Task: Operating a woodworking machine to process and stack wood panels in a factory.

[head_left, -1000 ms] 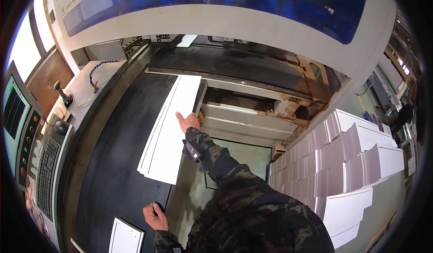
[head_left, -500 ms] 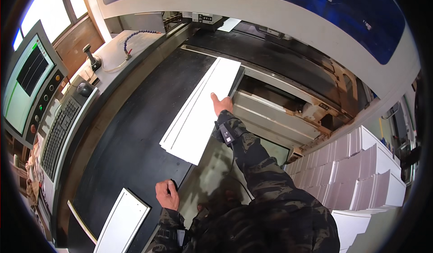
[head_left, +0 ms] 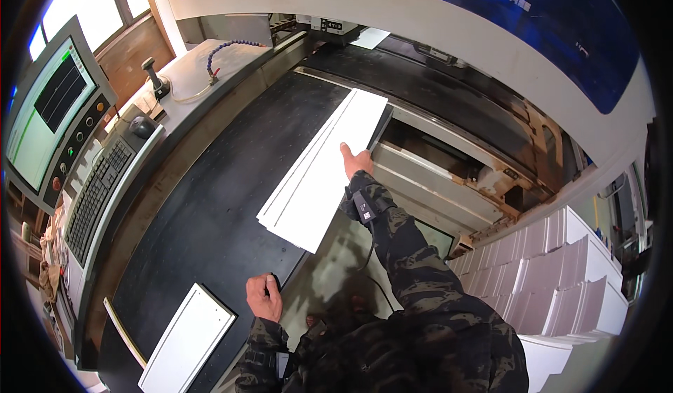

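Note:
Two long white panels (head_left: 319, 176), or a small stack of them, lie slightly fanned across the black bed (head_left: 210, 204) of a machine. My right hand (head_left: 358, 162) grips the panels' right edge, its thumb on top; the other fingers are hidden past the edge. Lower left, by the bed's near edge, my left hand (head_left: 264, 296) is closed with curled fingers. A dark bit shows beside its fingers, and what it holds, if anything, is hidden. Another white panel (head_left: 188, 340), with small holes near its edge, lies on the bed left of that hand.
A blue-windowed machine cover (head_left: 449, 36) arches over the far side. On the left are a control screen (head_left: 59, 106), keyboard (head_left: 98, 193), mouse (head_left: 143, 127) and handheld scanner (head_left: 155, 78). Stacked white panels (head_left: 547, 267) stand at the right. Metal rails (head_left: 434, 183) border an opening beyond my right hand.
The whole view has shifted slightly, with the scene sliding right. My right hand stays on the panels' edge. My left hand has turned a little, still closed near the bed's edge.

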Demonstrator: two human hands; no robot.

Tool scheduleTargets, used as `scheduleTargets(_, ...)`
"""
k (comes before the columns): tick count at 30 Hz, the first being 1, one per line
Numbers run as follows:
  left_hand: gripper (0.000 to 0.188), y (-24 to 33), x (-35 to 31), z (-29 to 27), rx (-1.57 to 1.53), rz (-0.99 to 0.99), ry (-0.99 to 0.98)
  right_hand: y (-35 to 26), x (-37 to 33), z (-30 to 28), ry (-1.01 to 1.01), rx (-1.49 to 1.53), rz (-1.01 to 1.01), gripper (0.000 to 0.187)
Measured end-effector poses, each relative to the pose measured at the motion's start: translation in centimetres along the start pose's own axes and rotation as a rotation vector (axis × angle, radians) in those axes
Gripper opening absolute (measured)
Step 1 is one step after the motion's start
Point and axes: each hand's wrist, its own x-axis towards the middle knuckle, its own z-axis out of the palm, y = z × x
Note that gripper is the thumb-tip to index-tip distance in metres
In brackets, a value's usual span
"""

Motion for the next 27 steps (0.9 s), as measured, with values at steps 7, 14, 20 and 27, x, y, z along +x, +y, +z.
scheduleTargets(7, 0.010, -0.39, -0.10, 0.16, -0.022, -0.021, -0.010, -0.54, -0.56, -0.44, -0.013, 0.007, 0.008, 0.102)
scheduleTargets(14, 0.010, -0.06, 0.00, 0.11, -0.011, -0.014, -0.010, -0.15, -0.22, -0.20, 0.005, -0.003, -0.004, 0.102)
scheduleTargets(20, 0.010, -0.29, -0.05, 0.16, 0.003, -0.009, -0.014, -0.04, 0.26, 0.01, -0.029, -0.031, 0.014, 0.101)
scheduleTargets(27, 0.009, -0.26, -0.06, 0.14, -0.017, -0.010, -0.022, 0.04, 0.36, -0.05, -0.035, -0.030, 0.006, 0.101)
